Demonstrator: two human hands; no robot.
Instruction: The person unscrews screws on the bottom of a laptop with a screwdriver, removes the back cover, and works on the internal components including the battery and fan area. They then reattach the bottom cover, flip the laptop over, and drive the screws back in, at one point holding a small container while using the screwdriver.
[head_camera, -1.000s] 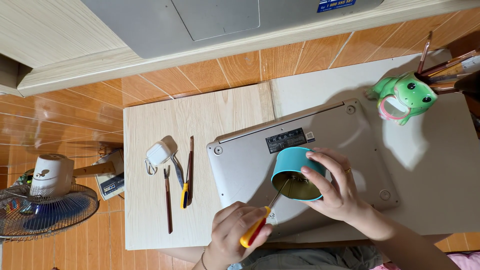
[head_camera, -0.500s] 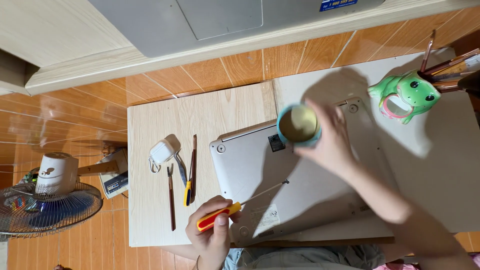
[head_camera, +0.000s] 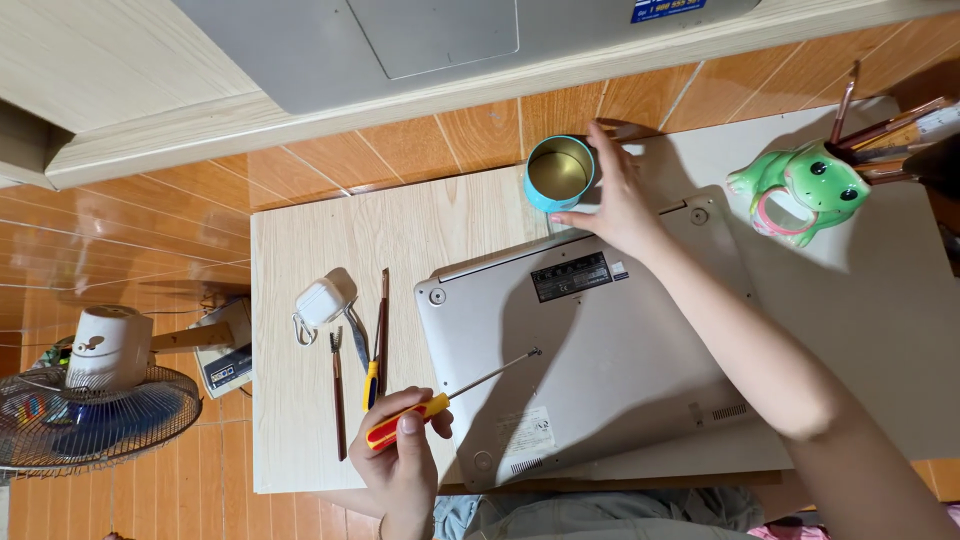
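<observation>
A silver laptop (head_camera: 600, 350) lies bottom-up on a light wooden table (head_camera: 330, 230). My left hand (head_camera: 400, 460) grips a red and yellow screwdriver (head_camera: 410, 418) near the table's front edge; the thin shaft tip rests on the laptop's base. My right hand (head_camera: 615, 195) reaches across the laptop and holds a teal cup (head_camera: 558, 172) with a dark gold inside, at the table's far edge.
A white earbud case (head_camera: 320, 300), pliers and thin tools (head_camera: 360, 350) lie left of the laptop. A green frog holder (head_camera: 800, 185) with brushes stands at the far right. A small fan (head_camera: 95, 400) sits on the tiled floor at left.
My right hand carried the teal cup from over the laptop's middle to the table's far edge. My left hand drew the screwdriver leftward and lowered it.
</observation>
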